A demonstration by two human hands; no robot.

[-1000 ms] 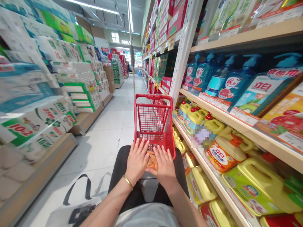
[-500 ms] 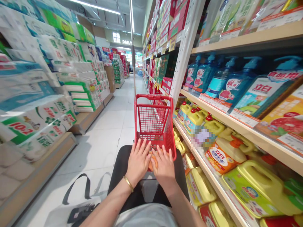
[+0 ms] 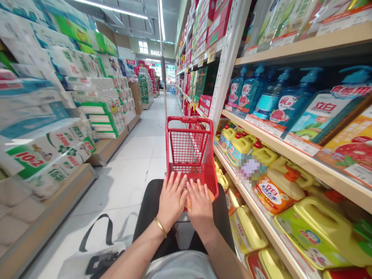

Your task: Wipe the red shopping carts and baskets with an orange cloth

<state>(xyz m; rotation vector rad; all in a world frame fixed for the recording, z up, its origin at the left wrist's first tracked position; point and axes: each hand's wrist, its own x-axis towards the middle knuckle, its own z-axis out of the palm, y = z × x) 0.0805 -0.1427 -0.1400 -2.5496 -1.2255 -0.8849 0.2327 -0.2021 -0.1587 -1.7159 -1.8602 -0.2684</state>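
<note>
A red shopping basket cart (image 3: 190, 145) with a tall pole stands upright just in front of my knees. Over its near edge my left hand (image 3: 172, 197) lies palm down, fingers stretched and slightly apart. Beside it, my right hand (image 3: 200, 201) is spread the same way, thumbs close together. Both rest on or just above an orange item (image 3: 213, 192), mostly covered by the hands; its kind cannot be made out. A gold bangle (image 3: 160, 227) circles my left wrist.
To the right, close by, shelves hold yellow detergent jugs (image 3: 271, 190) and blue pump bottles (image 3: 287, 104). Tissue packs (image 3: 58, 149) are stacked on low platforms at left. A pale bag (image 3: 95, 254) with a dark strap is on the floor. A tiled aisle (image 3: 145, 143) runs ahead.
My right hand has shifted slightly left, and its fingers have drawn closer together. More of the orange item shows at its right side. My left hand stays nearly in place.
</note>
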